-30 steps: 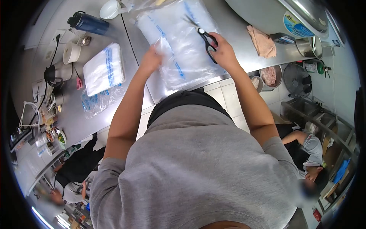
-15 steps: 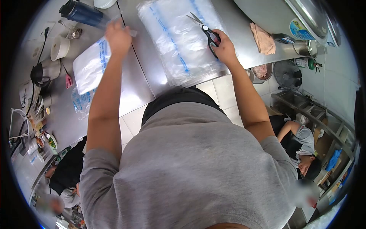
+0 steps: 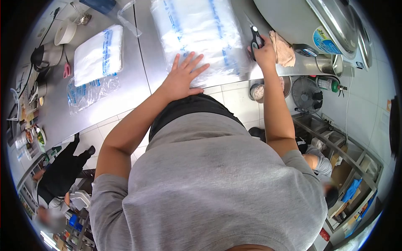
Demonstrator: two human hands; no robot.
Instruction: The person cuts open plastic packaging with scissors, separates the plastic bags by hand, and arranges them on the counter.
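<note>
My left hand (image 3: pixel 184 78) lies with fingers spread on the near edge of a large stack of clear plastic bags (image 3: pixel 194 29) with blue printed stripes. In my right hand (image 3: pixel 265 53) is a pair of black-handled scissors (image 3: pixel 255 37), its blades pointing away from me, to the right of the stack. A folded pink cloth (image 3: pixel 283 50) lies just right of that hand. A smaller stack of white bags (image 3: pixel 100 52) with blue print sits further left on the steel table (image 3: pixel 140 71). Next to it is a crumpled clear wrapper (image 3: pixel 90 94).
A large lidded container (image 3: pixel 289 21) stands at the right, near a steel pot (image 3: pixel 328 65). Pink-handled scissors (image 3: pixel 67 69), a white bowl (image 3: pixel 65 32) and a clear plastic strip (image 3: pixel 130 23) are at left. A fan (image 3: pixel 307 94) stands right. Co-workers (image 3: pixel 58 175) are behind on both sides.
My left hand has moved from the plastic strip at the far left to the large bag stack. The strip now lies on the table. My right hand has carried the scissors rightward, off the stack.
</note>
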